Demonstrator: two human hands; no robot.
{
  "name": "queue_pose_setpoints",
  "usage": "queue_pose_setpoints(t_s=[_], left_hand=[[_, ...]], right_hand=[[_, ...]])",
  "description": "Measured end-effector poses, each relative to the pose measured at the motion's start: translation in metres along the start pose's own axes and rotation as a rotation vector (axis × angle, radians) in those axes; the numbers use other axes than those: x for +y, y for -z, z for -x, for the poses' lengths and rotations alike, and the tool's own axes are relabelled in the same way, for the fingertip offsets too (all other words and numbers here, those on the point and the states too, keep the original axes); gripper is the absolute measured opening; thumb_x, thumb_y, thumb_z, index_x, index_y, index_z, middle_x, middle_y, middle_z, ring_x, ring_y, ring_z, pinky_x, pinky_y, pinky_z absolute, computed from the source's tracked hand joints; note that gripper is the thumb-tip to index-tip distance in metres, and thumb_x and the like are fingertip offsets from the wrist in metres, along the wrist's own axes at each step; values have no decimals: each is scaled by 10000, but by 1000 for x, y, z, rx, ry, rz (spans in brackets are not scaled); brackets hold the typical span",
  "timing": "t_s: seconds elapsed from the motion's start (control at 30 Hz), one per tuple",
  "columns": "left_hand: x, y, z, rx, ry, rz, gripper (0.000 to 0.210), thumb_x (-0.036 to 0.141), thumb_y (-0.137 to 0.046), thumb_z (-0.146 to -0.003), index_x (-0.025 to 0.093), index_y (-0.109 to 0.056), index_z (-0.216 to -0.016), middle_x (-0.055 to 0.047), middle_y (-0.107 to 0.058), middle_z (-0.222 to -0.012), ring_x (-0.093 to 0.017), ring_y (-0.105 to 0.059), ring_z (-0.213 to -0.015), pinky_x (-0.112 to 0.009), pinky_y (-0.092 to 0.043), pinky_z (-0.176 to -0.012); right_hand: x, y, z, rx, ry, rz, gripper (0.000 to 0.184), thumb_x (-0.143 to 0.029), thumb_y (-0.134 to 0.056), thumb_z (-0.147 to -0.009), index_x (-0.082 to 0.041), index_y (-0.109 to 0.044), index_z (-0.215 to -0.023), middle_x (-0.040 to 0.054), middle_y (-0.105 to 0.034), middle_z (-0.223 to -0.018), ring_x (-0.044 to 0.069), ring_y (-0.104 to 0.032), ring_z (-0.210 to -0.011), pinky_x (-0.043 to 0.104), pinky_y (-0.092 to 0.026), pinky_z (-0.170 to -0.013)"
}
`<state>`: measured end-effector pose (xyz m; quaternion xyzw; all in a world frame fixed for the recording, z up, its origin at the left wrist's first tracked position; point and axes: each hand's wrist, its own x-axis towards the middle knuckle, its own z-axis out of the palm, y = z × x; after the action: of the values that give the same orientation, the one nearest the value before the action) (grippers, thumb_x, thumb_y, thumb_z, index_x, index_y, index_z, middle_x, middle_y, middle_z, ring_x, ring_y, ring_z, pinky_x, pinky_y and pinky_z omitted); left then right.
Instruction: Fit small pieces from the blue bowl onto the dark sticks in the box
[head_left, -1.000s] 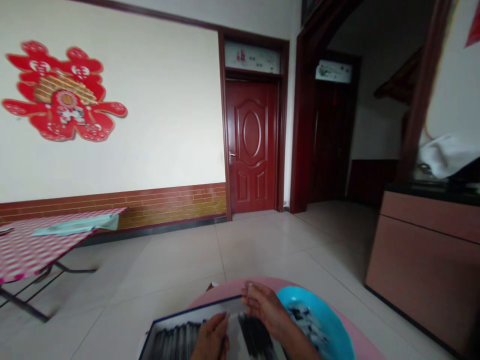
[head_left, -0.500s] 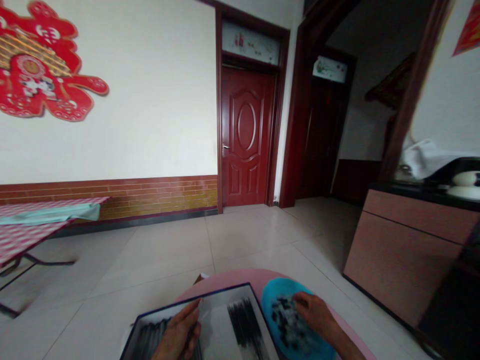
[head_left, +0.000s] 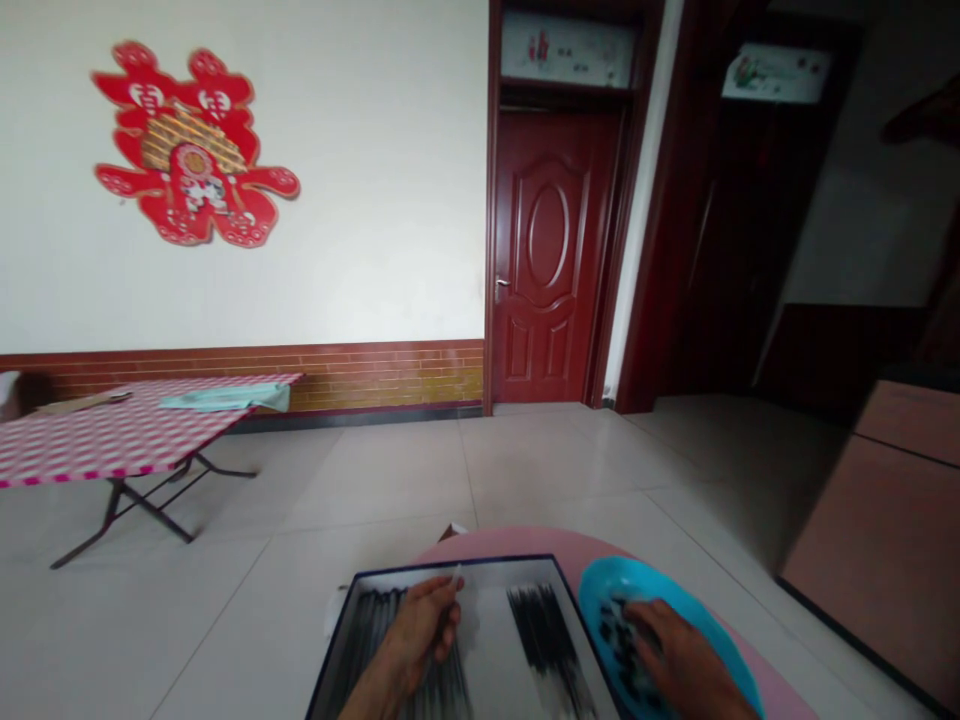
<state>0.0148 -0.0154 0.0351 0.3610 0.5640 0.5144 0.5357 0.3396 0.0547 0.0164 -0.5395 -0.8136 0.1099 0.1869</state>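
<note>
Resting on the round pink bench (head_left: 487, 545): a dark-rimmed tray (head_left: 480, 640) with two clusters of thin black strips, and just right of it a blue bowl (head_left: 675, 610) of small dark pieces. Left hand (head_left: 420, 635) over the tray, fingers pinching one thin pale strip (head_left: 457, 578). Right hand (head_left: 675, 655) inside the bowl, fingers curled among the pieces; grip cannot be told.

Blue bowl (head_left: 679, 600), pink table (head_left: 525, 545), red-checked tablecloth (head_left: 112, 440).

A home's tiled living room: red wooden door (head_left: 551, 255), double-happiness wall cutout (head_left: 191, 145) (red paper), checked folding table (head_left: 112, 440).
</note>
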Motion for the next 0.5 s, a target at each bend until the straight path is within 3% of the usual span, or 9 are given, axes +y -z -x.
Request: queue_pose_setpoints(t_s=[0.13,0.27,0.4,0.5], left_hand=[[10,6,5,-11,-45,-105,338,467,-593,-647,151,-565,-764,46,-490,-563,-71,-401,-433,-188,-254,-375],[19,28,27,-52,-55,-269,214,342,-615,-641,137,-580,-591,54,-441,-460,-75,-348,-435,-209,-216,-419],[22,48,65,-110,-128,-661,264,280,-544,-690,156,-503,-460,72,-293,-450,-74,-271,-460,-230,-174,-457],[14,55,84,-98,-167,-904,254,257,-506,-710,168,-530,-474,55,-345,-482,-97,-357,-512,-230,-230,-493]], right_hand=[[-75,10,-10,-37,133,-89,288,-241,-389,-793,-177,-630,-937,102,-638,-942,216,-591,-890,341,-425,-822],[-139,-2,-15,-158,335,-196,249,-189,-391,-791,-190,-618,-894,68,-628,-897,188,-575,-866,296,-411,-777],[-177,-19,-26,-298,441,-171,265,-144,-421,-758,-201,-644,-890,69,-656,-914,195,-584,-881,286,-402,-766],[-193,-33,-40,-390,374,-55,275,-120,-467,-712,-200,-674,-873,91,-684,-925,217,-607,-903,284,-409,-750]])
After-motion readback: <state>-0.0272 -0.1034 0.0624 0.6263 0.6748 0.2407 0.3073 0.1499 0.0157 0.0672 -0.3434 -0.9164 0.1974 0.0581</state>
